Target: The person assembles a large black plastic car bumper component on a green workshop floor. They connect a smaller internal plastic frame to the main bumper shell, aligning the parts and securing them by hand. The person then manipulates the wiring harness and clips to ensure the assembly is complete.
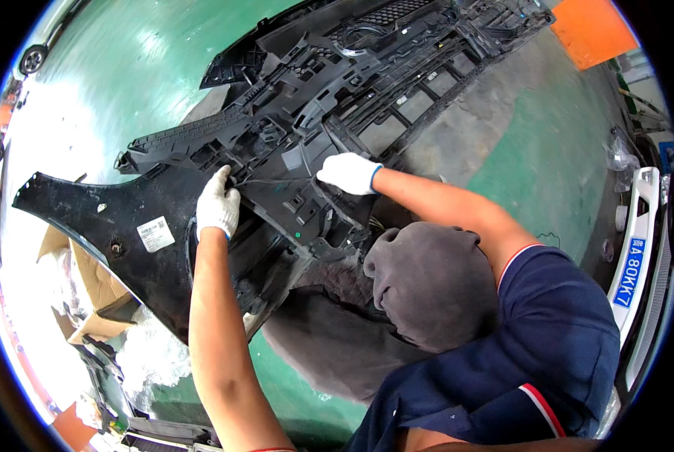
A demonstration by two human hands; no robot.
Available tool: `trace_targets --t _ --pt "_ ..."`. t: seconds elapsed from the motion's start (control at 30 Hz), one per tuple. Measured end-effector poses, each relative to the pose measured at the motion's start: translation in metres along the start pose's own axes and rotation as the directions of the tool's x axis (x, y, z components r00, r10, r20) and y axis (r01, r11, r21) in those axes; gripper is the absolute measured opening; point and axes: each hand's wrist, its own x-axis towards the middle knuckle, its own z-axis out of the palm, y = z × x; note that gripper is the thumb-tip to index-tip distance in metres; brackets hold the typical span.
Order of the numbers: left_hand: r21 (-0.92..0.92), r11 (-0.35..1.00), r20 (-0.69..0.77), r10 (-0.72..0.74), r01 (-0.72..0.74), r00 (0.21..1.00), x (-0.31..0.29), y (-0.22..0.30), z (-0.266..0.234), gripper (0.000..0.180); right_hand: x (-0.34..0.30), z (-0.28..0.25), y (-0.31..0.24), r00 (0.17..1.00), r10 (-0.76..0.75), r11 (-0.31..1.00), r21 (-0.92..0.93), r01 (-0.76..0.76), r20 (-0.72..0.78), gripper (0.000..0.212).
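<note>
A large black plastic car bumper lies in front of me, its ribbed inner side partly facing up. My left hand, in a white knit glove, is at the bumper's inner edge, fingers close together; what they pinch is hidden. My right hand, also gloved, is closed over the middle of the part. A thin dark wire runs across between the two hands and meets the right fingers. Below it sits a flat black bracket panel with cut-outs and a small green dot. A white label is stuck on the bumper's left.
More black bumper and grille parts stretch away to the far right. An open cardboard box and clear plastic wrap lie at left. A white bumper with a blue plate stands at right. An orange panel is beyond. The floor is green.
</note>
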Motion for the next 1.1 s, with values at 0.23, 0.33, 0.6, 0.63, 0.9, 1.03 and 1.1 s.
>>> trace_targets --t 0.23,0.33,0.6,0.63,0.9,1.03,1.1 --pt "0.019 0.999 0.009 -0.045 0.045 0.999 -0.002 0.003 -0.003 0.048 0.024 -0.034 -0.009 0.949 0.157 0.954 0.207 -0.218 0.275 0.052" --pt "0.036 0.999 0.016 -0.005 0.004 1.0 0.0 -0.004 -0.003 0.047 0.011 -0.021 -0.018 0.978 0.204 0.951 0.228 -0.208 0.04 0.047" --pt "0.41 0.866 -0.01 0.316 -0.284 0.949 0.006 0.005 -0.014 0.046 0.009 -0.039 -0.037 0.901 0.382 0.655 0.628 -0.421 0.206 0.025" --pt "0.437 0.853 -0.014 0.323 -0.284 0.946 0.005 0.008 -0.013 0.045 0.011 -0.038 -0.034 0.931 0.328 0.723 0.592 -0.357 0.161 0.024" --pt "0.45 0.818 -0.046 0.422 -0.358 0.906 0.003 0.002 -0.016 0.039 0.015 -0.042 -0.028 0.967 0.228 0.726 0.642 -0.248 0.116 0.025" --pt "0.434 0.832 -0.083 0.418 -0.344 0.905 0.003 0.0 -0.013 0.038 0.016 -0.036 -0.025 0.968 0.231 0.709 0.664 -0.239 0.101 0.025" --pt "0.439 0.834 -0.069 0.402 -0.334 0.913 0.003 -0.001 -0.013 0.037 0.017 -0.03 -0.021 0.976 0.211 0.746 0.636 -0.198 0.057 0.025"
